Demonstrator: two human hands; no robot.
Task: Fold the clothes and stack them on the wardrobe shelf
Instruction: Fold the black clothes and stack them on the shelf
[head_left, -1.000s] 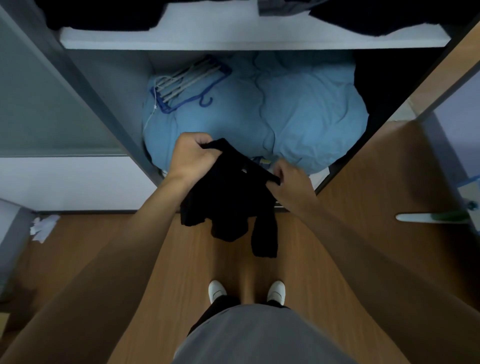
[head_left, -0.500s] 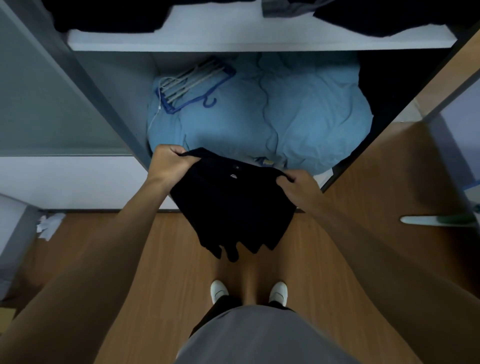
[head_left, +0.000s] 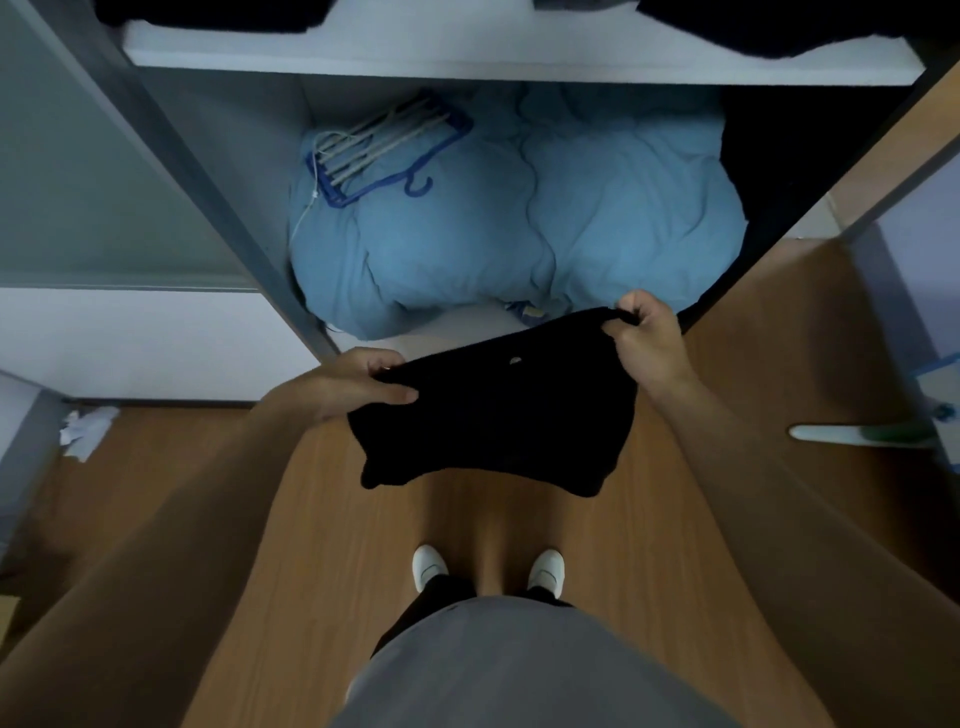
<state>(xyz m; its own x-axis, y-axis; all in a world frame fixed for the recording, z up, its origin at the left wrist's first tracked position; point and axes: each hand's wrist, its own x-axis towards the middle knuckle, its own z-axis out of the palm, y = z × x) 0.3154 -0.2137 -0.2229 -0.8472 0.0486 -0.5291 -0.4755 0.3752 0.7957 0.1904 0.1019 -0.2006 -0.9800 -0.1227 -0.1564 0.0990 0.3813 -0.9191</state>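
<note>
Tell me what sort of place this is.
Likely a bedroom at home, facing an open wardrobe: a white shelf holds dark clothes, and a blue duvet with hangers on it lies in the compartment below.

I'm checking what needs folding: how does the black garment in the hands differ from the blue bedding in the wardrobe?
The black garment is black and smaller; the blue bedding is pale blue and far bulkier. The black garment hangs in the air, gripped by the left hand and right hand; the blue bedding lies low in the wardrobe, touched by neither. Both are soft fabric.
</note>
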